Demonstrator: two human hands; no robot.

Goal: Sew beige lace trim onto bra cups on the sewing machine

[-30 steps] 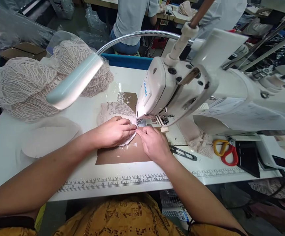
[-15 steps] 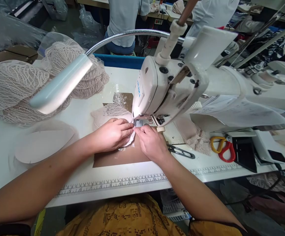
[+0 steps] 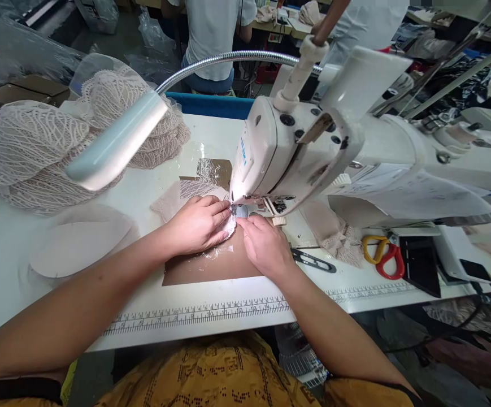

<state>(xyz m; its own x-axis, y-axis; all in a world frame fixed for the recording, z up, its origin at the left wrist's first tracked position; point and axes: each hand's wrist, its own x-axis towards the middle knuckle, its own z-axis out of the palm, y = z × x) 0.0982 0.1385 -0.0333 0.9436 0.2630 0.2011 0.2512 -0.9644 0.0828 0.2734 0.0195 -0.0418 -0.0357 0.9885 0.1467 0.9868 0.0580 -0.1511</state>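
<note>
A pale pink lace piece (image 3: 169,200) with a scalloped edge lies under the needle end of a white sewing machine (image 3: 256,152). My left hand (image 3: 198,223) rests flat on the lace, fingers stretched toward the presser foot, pressing it down. Close by on the right, my right hand (image 3: 266,243) has its thumb and forefinger pinched at the lace's edge, just in front of the foot; the other fingers are curled. Beneath both hands, brown tape (image 3: 211,268) covers the machine bed. The exact stitching point is partly hidden by my fingertips.
Stacked lace pieces (image 3: 29,152) and a sheer oval piece (image 3: 75,249) occupy the left. A lamp (image 3: 118,141) overhangs them. At right are black thread snips (image 3: 313,260), scissors (image 3: 391,261) and a dark phone-like slab (image 3: 418,265). A printed ruler (image 3: 211,314) lines the front edge. People sit beyond.
The lace under my left hand has shifted and turned slightly, its scalloped edge now nearer the foot. My left hand has flattened out; my right fingers have drawn slightly away from the left.
</note>
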